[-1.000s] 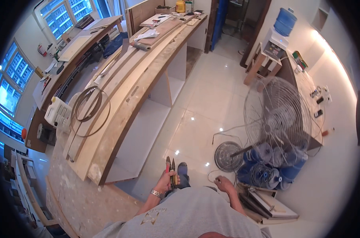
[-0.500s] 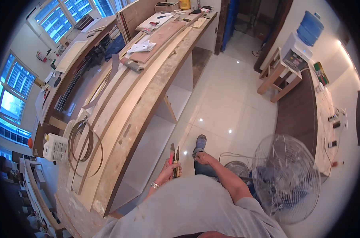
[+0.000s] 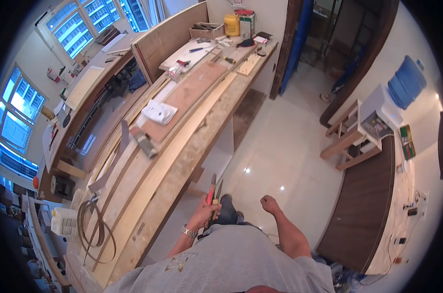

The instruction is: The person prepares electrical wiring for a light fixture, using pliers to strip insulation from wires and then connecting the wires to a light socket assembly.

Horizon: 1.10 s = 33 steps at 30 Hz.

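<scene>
My left hand [image 3: 204, 215], with a watch on its wrist, is closed around two hand tools [image 3: 213, 191], one with a red handle and one with a dark blade, both pointing up and forward. It hangs beside the front edge of a long wooden workbench [image 3: 182, 161]. My right hand [image 3: 268, 202] is curled into a loose fist with nothing in it, above the white tiled floor [image 3: 280, 146]. A dark shoe [image 3: 227, 210] shows between my hands. Long pale boards [image 3: 177, 141] lie along the bench.
On the bench lie a small block tool [image 3: 145, 142], a white folded cloth [image 3: 158, 112], coiled edge banding [image 3: 92, 229], a yellow can [image 3: 231, 24] and loose tools at the far end. A water dispenser [image 3: 387, 105] on a wooden stand and a dark cabinet [image 3: 368, 205] stand at the right.
The view has turned left and forward along the bench; the standing fan that was at my right has left the picture. My left hand still holds the tools, my right hand has lifted.
</scene>
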{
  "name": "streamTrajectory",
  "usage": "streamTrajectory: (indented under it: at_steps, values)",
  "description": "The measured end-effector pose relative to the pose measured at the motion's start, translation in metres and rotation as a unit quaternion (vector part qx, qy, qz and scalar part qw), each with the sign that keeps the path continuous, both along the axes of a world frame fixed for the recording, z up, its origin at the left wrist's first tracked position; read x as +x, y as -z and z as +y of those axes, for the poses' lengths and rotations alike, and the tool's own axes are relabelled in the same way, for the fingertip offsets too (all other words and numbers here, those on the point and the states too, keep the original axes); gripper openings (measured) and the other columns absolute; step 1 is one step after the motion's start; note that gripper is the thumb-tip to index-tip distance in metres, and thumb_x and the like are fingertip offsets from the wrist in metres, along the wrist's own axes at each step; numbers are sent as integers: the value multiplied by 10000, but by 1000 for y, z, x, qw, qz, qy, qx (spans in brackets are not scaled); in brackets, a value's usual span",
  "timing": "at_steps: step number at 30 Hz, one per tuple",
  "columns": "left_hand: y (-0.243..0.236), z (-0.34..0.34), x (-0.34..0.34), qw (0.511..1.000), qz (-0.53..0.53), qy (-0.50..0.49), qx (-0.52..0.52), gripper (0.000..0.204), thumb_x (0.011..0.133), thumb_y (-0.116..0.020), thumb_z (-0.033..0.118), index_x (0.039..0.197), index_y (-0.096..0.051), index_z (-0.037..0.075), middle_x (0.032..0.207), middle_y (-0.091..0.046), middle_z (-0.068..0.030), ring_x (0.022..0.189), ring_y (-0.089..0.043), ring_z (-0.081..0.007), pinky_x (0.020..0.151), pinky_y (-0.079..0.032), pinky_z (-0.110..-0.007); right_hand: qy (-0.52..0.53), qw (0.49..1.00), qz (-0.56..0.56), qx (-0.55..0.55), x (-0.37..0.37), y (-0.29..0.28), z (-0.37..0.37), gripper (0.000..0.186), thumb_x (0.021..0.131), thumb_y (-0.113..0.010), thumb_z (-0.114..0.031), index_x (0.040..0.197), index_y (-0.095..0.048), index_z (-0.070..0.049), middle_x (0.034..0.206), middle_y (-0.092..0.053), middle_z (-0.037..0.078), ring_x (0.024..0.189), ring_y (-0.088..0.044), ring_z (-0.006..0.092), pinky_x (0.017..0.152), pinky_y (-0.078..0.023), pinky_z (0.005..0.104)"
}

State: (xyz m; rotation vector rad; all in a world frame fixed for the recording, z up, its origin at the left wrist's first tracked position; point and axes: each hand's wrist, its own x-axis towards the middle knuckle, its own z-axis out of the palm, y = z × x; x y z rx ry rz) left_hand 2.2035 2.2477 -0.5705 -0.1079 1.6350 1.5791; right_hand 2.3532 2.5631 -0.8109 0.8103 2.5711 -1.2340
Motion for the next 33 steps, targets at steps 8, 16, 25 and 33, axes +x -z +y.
streamTrajectory:
  at_steps: [8, 16, 25, 33]
  values:
    - [-15, 117, -167, 988, 151, -17, -11, 407, 887, -739, 54, 1158, -436, 53, 873, -606, -46, 674, -629, -133, 575, -512, -282, 203, 969, -54, -129, -10, 64, 133, 246, 936, -619, -181, 946, -681, 57, 833, -681, 174, 726, -718, 214, 640, -582, 378]
    - [-37, 208, -355, 937, 300, -123, -130, 435, 845, -788, 140, 1116, -469, 24, 917, -566, -78, 775, -536, -193, 711, -474, -358, -102, 939, -191, 265, 23, 89, 169, 139, 895, -662, -176, 866, -747, -70, 787, -742, 99, 734, -757, 281, 559, -572, 405]
    - [-33, 272, -518, 731, 486, -48, -477, 418, 828, -730, 126, 1138, -483, -4, 955, -642, -282, 894, -635, -474, 769, -507, -547, 10, 950, -270, 157, -58, 159, 284, 119, 875, -682, -179, 820, -760, -108, 773, -750, 73, 776, -767, 283, 593, -582, 419]
    - [-13, 298, -575, 716, 445, -71, -533, 495, 829, -759, 221, 1156, -495, -41, 1017, -625, -326, 985, -620, -490, 833, -509, -573, -96, 926, -318, 180, -136, 141, 458, 129, 903, -675, -196, 936, -752, -97, 871, -759, 92, 837, -757, 283, 645, -575, 410]
